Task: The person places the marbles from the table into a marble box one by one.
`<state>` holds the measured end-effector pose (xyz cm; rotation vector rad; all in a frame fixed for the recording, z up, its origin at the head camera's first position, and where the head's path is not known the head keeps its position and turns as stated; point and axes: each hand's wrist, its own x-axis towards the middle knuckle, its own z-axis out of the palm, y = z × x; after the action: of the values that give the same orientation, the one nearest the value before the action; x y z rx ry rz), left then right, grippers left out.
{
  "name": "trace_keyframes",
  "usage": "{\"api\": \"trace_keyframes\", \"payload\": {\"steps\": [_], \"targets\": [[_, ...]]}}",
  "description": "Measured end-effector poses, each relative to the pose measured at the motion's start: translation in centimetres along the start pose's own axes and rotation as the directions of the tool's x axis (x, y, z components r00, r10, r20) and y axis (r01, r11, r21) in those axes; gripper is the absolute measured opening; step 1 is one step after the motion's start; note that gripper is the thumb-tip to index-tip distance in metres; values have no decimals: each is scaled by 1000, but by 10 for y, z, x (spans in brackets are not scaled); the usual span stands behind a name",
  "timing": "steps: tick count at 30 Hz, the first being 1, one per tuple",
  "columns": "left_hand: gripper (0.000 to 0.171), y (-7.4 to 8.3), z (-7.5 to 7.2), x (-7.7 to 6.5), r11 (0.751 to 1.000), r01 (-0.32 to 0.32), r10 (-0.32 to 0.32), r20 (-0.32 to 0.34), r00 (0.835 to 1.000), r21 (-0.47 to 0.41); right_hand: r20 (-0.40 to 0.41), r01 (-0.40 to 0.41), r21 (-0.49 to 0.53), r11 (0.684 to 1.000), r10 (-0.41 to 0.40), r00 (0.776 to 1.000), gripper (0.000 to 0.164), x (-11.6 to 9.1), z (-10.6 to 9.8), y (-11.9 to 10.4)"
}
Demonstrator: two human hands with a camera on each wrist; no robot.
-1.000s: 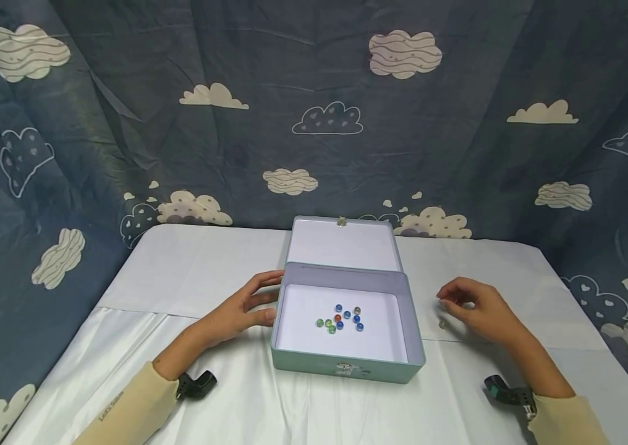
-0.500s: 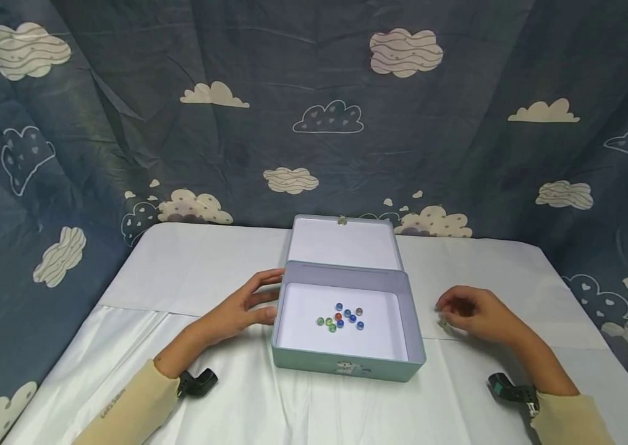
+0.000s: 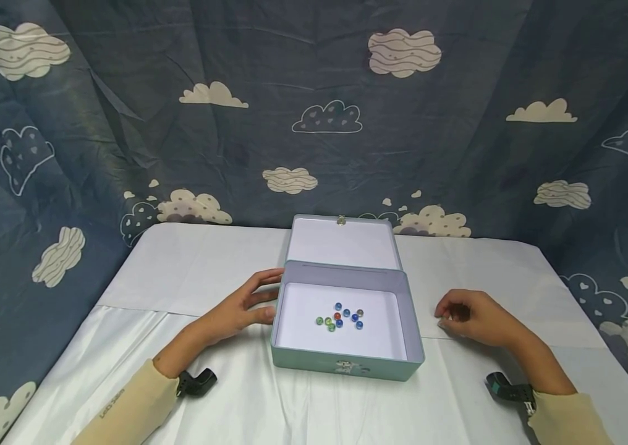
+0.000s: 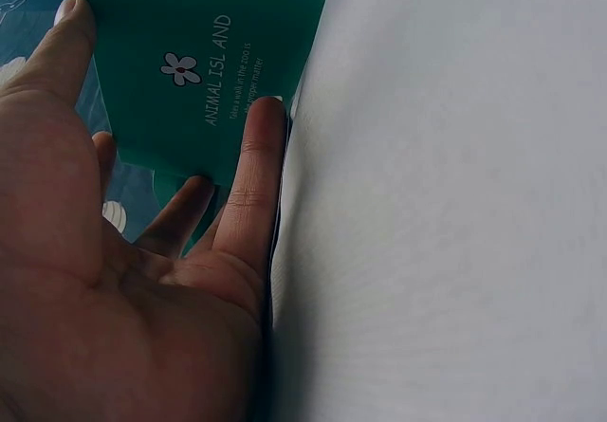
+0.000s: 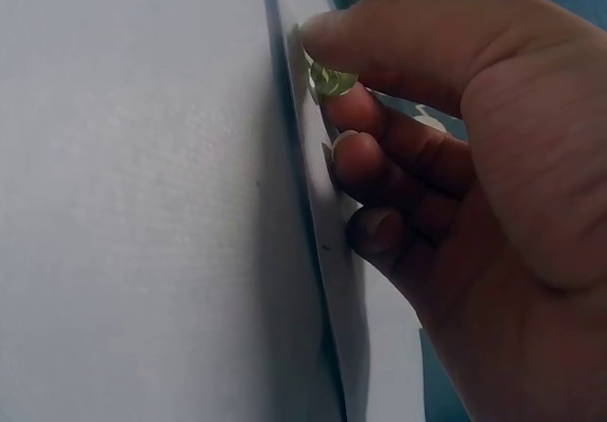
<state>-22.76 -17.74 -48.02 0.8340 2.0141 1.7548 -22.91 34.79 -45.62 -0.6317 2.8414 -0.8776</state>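
A green tin box (image 3: pixel 347 368) stands with its lid (image 3: pixel 344 242) folded back, and several glass marbles (image 3: pixel 339 323) in blue, green, red and brown lie on its white floor. Against the box's left side rests my left hand (image 3: pixel 238 312), its fingers extended. The left wrist view shows those fingertips at the green wall (image 4: pixel 190 24) with its printed lettering. To the right of the box, low over the cloth, my right hand (image 3: pixel 478 318) pinches a yellowish-green clear marble (image 5: pixel 334 82) between thumb and index finger. The other fingers curl in below it.
White cloth (image 3: pixel 208 383) covers the table, with a fold line running across it. Behind and at both sides hangs a dark blue curtain (image 3: pixel 314 74) printed with clouds. Each wrist wears a black camera, such as the left one (image 3: pixel 197 383).
My right hand has come down onto the small marble on the cloth and now pinches it. One blue marble in the box has shifted slightly. My left hand stays in place.
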Motion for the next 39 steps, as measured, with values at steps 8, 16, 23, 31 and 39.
{"api": "trace_keyframes", "payload": {"steps": [8, 16, 23, 31, 39], "targets": [[77, 0, 0, 1, 1000, 3, -3, 5, 1000, -19, -56, 35, -15, 999, -36, 998, 21, 0, 2, 3], [77, -1, 0, 2, 1000, 1, -1, 9, 1000, -24, -83, 52, -29, 998, -55, 995, 23, 2, -1, -1], [76, 0, 0, 1, 1000, 3, -3, 1, 1000, -20, -148, 151, -14, 988, -152, 977, 26, 4, -3, -16], [76, 1, 0, 0, 1000, 4, -4, -1, 1000, -7, -239, 243, -45, 969, -247, 939, 29, 5, -7, -39], [76, -1, 0, 0, 1000, -2, 2, 2, 1000, -20, -293, 322, -33, 946, -317, 902, 43, 6, -5, -59]]}}
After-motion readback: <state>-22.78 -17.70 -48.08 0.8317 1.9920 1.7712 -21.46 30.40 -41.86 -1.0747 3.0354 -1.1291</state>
